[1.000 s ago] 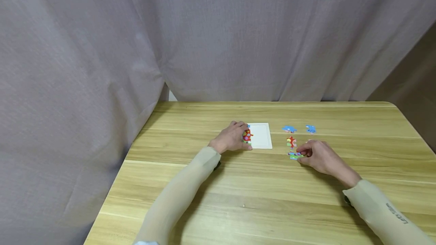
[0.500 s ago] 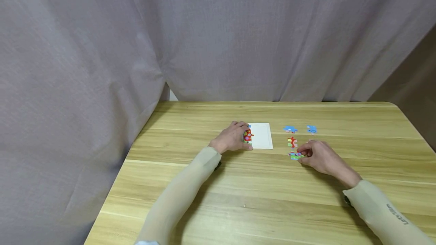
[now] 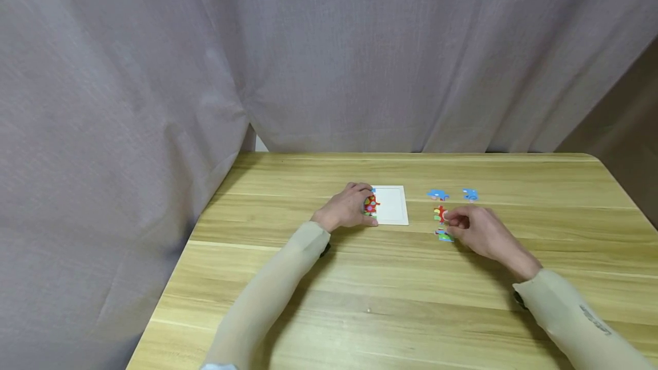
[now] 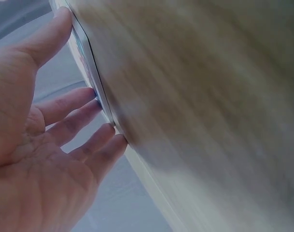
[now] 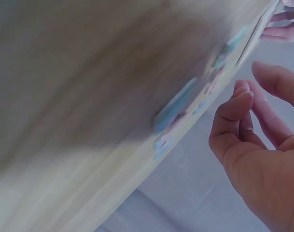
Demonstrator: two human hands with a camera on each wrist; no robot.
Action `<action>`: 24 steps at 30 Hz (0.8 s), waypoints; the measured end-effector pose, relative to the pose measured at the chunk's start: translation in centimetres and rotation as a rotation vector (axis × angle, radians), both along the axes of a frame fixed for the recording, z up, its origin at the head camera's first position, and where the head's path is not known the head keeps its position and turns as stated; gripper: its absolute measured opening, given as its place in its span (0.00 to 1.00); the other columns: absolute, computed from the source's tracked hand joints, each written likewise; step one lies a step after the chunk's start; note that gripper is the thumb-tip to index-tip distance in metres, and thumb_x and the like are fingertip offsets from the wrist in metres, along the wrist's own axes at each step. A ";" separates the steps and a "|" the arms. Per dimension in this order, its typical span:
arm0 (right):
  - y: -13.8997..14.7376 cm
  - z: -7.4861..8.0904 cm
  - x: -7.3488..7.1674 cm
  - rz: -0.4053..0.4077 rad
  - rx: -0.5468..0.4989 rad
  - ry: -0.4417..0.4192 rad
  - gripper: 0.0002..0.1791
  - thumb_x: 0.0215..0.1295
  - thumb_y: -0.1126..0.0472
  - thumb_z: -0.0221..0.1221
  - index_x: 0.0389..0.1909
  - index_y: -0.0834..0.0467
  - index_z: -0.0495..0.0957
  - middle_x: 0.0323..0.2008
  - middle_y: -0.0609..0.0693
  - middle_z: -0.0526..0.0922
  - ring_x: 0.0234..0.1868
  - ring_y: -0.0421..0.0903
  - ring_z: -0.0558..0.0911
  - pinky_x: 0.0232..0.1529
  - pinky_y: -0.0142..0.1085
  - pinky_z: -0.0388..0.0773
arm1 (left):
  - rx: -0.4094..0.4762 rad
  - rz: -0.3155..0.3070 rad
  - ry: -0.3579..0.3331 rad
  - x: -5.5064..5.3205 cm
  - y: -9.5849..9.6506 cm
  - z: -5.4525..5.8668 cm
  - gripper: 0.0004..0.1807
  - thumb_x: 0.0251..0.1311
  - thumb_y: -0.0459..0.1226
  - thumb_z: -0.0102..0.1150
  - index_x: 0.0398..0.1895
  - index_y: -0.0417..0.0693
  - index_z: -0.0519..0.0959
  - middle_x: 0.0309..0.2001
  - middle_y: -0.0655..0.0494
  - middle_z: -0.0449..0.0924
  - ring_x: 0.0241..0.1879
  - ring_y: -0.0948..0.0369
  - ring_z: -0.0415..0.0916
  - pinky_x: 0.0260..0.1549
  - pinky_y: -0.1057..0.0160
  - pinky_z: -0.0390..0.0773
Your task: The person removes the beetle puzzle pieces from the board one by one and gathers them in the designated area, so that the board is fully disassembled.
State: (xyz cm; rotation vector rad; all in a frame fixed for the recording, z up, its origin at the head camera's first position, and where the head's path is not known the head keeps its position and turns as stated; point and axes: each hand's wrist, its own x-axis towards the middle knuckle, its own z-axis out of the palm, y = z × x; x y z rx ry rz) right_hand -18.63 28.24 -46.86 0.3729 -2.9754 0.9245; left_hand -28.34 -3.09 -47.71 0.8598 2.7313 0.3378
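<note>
My left hand point(image 3: 345, 208) holds the left part of a shallow white puzzle tray point(image 3: 392, 220), thumb at its near edge and fingers at its far edge. Colourful puzzle pieces, mostly red with dots, point(image 3: 370, 204) fill the tray's left strip; its right part shows bare white. In the left wrist view the fingertips point(image 4: 105, 130) rest along the tray's rim. My right hand point(image 3: 478, 230) hovers at loose pieces right of the tray, its fingers bent and thumb apart; nothing shows between them. Nearest are a red piece point(image 3: 439, 214) and a blue-green piece point(image 3: 444, 236).
Two blue puzzle pieces, one left point(image 3: 438, 194) and one right point(image 3: 470, 194), lie farther back. In the right wrist view another teal piece point(image 5: 175, 106) lies on the wooden table point(image 3: 370, 278). A grey curtain point(image 3: 334, 61) hangs behind the table's far edge.
My right hand has risen slightly away from the near blue-green piece, toward the red one. My left hand and the tray have shifted slightly left.
</note>
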 end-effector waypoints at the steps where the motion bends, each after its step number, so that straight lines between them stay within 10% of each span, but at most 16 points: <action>1: -0.2 0.2 -0.1 -0.001 0.001 0.008 0.09 0.67 0.66 0.73 0.45 0.64 0.89 0.33 0.49 0.88 0.33 0.32 0.76 0.34 0.27 0.74 | 0.002 -0.002 0.001 0.0 0.0 0.0 0.44 0.68 0.57 0.73 0.80 0.47 0.72 0.85 0.55 0.64 0.84 0.52 0.60 0.79 0.56 0.73; 24: -9.5 0.7 -5.8 0.097 -0.051 -0.004 0.08 0.70 0.70 0.67 0.44 0.69 0.89 0.35 0.58 0.89 0.36 0.46 0.84 0.39 0.36 0.80 | 0.023 0.012 0.021 0.0 0.4 0.1 0.44 0.65 0.58 0.75 0.79 0.47 0.74 0.83 0.56 0.67 0.82 0.54 0.63 0.75 0.57 0.77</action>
